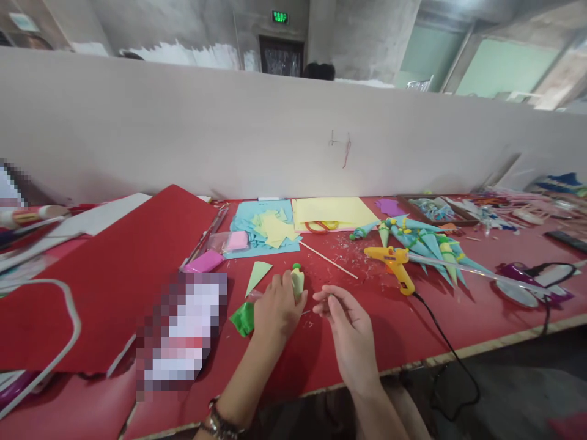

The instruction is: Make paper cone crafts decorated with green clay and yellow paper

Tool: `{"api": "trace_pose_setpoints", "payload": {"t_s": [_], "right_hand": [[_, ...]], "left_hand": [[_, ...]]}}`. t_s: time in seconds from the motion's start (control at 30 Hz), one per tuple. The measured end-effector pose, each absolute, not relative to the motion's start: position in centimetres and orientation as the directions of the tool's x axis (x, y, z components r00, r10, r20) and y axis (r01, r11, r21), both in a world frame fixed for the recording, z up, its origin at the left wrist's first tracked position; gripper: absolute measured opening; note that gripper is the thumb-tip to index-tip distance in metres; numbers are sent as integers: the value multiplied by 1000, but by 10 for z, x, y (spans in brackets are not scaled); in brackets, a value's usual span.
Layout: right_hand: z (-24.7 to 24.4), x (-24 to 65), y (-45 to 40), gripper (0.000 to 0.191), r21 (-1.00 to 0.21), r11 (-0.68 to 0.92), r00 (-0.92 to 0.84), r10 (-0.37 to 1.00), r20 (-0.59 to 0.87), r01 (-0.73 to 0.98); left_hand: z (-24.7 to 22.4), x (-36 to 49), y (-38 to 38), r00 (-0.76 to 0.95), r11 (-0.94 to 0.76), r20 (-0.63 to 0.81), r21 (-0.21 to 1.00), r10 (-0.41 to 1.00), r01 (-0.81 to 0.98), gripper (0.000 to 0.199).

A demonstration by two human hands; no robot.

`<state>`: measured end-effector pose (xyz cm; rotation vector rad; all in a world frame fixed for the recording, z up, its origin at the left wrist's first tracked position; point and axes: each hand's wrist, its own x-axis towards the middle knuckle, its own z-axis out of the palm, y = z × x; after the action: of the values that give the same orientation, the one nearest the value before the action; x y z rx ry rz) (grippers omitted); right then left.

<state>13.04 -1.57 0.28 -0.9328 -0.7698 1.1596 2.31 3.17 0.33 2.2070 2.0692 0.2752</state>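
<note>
My left hand [279, 308] reaches down to the table with its fingers bent. Between its index finger and thumb is a small pale green paper cone figure [298, 282] with a bright green ball [296, 267] on top; the fingers hide part of it. Beside that hand lies a bright green lump in clear wrap [243, 318], partly covered by it. A flat pale green paper piece [258, 276] lies just beyond. To the right, my right hand [345, 321] hovers with thumb and index finger pinched together; whatever is between them is too small to name.
A yellow glue gun [392, 263] with a clear stick and black cord lies right of my hands. Behind it are several blue paper cones [428, 241]. Paper scraps [270, 229], a thin stick [328, 260], a pink packet [205, 261] and a red board [137, 269] also lie about.
</note>
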Motion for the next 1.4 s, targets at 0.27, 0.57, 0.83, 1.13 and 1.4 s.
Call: {"api": "trace_pose_setpoints", "payload": {"t_s": [0.27, 0.57, 0.83, 1.13, 1.4], "right_hand": [[-2, 127, -21, 17, -951, 159, 199, 974, 108, -266], [8, 148, -6, 16, -949, 239, 263, 948, 181, -205], [3, 142, 2, 10, -965, 224, 221, 956, 190, -136], [-2, 143, -8, 8, -964, 239, 229, 951, 207, -119], [-3, 142, -10, 8, -900, 420, 171, 884, 435, 118]], "left_hand": [[9, 24, 44, 58, -46, -27, 318, 998, 947, 26], [17, 17, 21, 266, -222, 93, 828, 960, 514, 31], [15, 9, 7, 262, -1, -29, 994, 965, 113, 43], [2, 4, -2, 251, -31, -18, 982, 968, 187, 46], [1, 9, -5, 277, -74, 10, 973, 961, 220, 47]]}}
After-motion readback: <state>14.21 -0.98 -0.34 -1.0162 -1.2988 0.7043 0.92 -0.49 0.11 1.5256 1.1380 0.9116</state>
